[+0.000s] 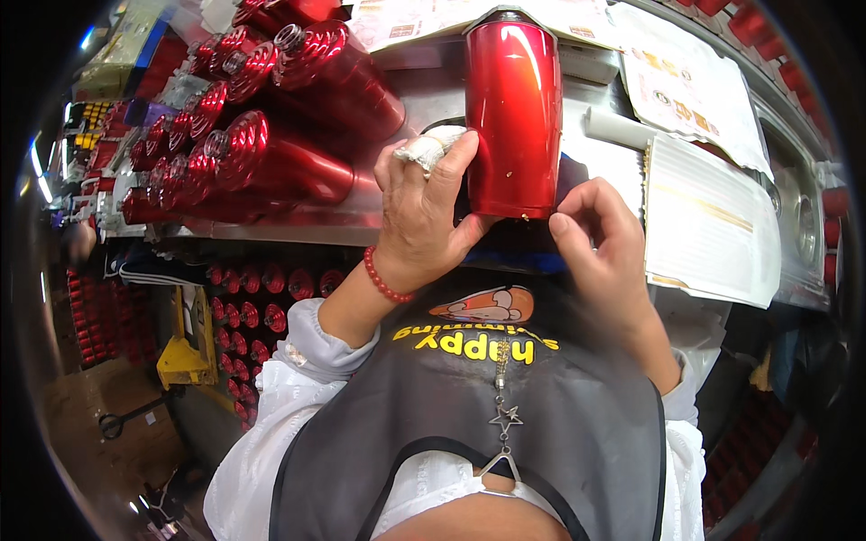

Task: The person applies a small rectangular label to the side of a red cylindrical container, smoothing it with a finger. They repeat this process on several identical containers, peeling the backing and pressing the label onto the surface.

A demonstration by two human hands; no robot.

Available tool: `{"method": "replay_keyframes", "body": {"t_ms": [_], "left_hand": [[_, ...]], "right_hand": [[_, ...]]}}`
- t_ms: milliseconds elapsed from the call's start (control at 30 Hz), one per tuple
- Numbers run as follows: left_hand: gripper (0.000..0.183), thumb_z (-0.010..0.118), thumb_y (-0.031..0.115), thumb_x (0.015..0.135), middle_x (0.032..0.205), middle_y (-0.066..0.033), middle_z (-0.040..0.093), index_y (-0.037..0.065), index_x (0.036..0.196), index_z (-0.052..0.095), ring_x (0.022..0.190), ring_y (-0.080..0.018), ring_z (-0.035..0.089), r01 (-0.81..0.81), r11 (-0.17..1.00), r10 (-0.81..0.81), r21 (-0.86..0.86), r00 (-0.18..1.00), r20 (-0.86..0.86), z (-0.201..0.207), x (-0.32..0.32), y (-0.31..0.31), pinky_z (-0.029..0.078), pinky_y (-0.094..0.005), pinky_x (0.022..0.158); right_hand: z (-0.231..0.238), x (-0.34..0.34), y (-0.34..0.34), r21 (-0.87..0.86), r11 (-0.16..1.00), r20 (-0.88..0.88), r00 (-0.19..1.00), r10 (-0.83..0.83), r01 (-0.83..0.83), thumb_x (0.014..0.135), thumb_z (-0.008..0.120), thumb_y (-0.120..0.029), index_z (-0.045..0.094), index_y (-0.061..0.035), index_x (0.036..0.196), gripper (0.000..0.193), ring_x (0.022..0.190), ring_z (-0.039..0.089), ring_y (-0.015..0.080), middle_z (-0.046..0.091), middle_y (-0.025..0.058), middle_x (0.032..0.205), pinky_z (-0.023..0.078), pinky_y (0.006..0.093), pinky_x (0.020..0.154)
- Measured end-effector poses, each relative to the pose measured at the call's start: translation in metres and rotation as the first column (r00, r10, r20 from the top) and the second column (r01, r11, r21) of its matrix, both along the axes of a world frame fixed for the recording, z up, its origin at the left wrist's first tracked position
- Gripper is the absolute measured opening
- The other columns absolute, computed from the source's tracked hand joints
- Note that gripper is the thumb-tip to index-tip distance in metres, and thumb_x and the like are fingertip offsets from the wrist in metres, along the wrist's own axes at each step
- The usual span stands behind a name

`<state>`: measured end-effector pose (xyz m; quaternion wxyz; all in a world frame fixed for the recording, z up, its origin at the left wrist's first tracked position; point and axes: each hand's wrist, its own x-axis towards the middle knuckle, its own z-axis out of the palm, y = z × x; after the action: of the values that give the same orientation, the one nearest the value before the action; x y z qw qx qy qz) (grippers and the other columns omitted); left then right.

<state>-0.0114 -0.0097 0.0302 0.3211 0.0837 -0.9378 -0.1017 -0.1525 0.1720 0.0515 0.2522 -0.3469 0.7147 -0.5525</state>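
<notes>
A glossy red bottle (512, 108) lies in front of me, its dark end pointing away and its near end toward my apron. Small gold flecks show near its lower edge. My left hand (419, 203) is at its left side, with a crumpled white cloth (431, 149) gripped between the fingers. The left thumb reaches under the bottle's near end. Just right of that end is my right hand (606, 239), its fingers curled and the thumb close to the index finger. Whether something small sits in that pinch cannot be made out.
Several red bottles (280, 167) with ringed tops lie on the metal bench (424, 95) at the left. White printed sheets (690, 99) and a stack of white paper (713, 216) are at the right. Below on the left stand rows of red parts (248, 316) and a yellow pallet jack (185, 356).
</notes>
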Motion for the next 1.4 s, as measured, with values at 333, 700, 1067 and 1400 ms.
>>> {"method": "replay_keyframes", "body": {"t_ms": [333, 700, 1067, 1400], "left_hand": [[0.079, 0.087, 0.029, 0.075, 0.135, -0.0147, 0.055, 0.005, 0.142, 0.052, 0.119, -0.0326, 0.050, 0.144, 0.966, -0.106, 0.216, 0.978, -0.181, -0.026, -0.012, -0.003, 0.033, -0.0456, 0.101], [0.081, 0.087, 0.021, 0.073, 0.135, -0.0176, 0.054, 0.005, 0.142, 0.050, 0.120, -0.0337, 0.050, 0.209, 0.935, -0.142, 0.287, 0.961, -0.237, -0.031, -0.014, -0.003, 0.032, -0.0476, 0.103], [0.083, 0.088, 0.019, 0.069, 0.134, -0.0181, 0.051, 0.005, 0.142, 0.050, 0.120, -0.0339, 0.049, 0.211, 0.933, -0.143, 0.292, 0.961, -0.237, -0.034, -0.014, -0.004, 0.031, -0.0511, 0.105], [0.083, 0.088, 0.019, 0.069, 0.134, -0.0183, 0.052, 0.005, 0.142, 0.050, 0.120, -0.0347, 0.050, 0.208, 0.933, -0.144, 0.295, 0.964, -0.225, -0.037, -0.013, -0.003, 0.030, -0.0522, 0.107]], "right_hand": [[0.017, -0.019, -0.006, 0.185, 0.941, 0.915, 0.400, -0.059, -0.285, 0.099, 0.064, -0.032, 0.054, -0.0112, 0.080, 0.030, 0.039, 0.035, 0.0077, 0.063, 0.0122, 0.064, 0.027, 0.0238, 0.038], [0.029, -0.015, -0.016, 0.350, 0.875, 0.871, 0.461, -0.172, -0.335, 0.094, 0.068, -0.041, 0.051, -0.0122, 0.077, 0.038, 0.041, 0.041, 0.0110, 0.065, 0.0172, 0.070, 0.032, 0.0266, 0.041], [0.033, -0.005, -0.021, 0.410, 0.872, 0.816, 0.533, -0.222, -0.266, 0.096, 0.062, -0.037, 0.054, -0.0108, 0.088, 0.028, 0.044, 0.045, 0.0128, 0.065, 0.0143, 0.070, 0.036, 0.0280, 0.044], [0.032, -0.006, -0.021, 0.437, 0.866, 0.728, 0.661, -0.182, -0.243, 0.094, 0.061, -0.028, 0.058, -0.0093, 0.092, 0.019, 0.044, 0.047, 0.0110, 0.065, 0.0108, 0.069, 0.035, 0.0240, 0.044]]}}
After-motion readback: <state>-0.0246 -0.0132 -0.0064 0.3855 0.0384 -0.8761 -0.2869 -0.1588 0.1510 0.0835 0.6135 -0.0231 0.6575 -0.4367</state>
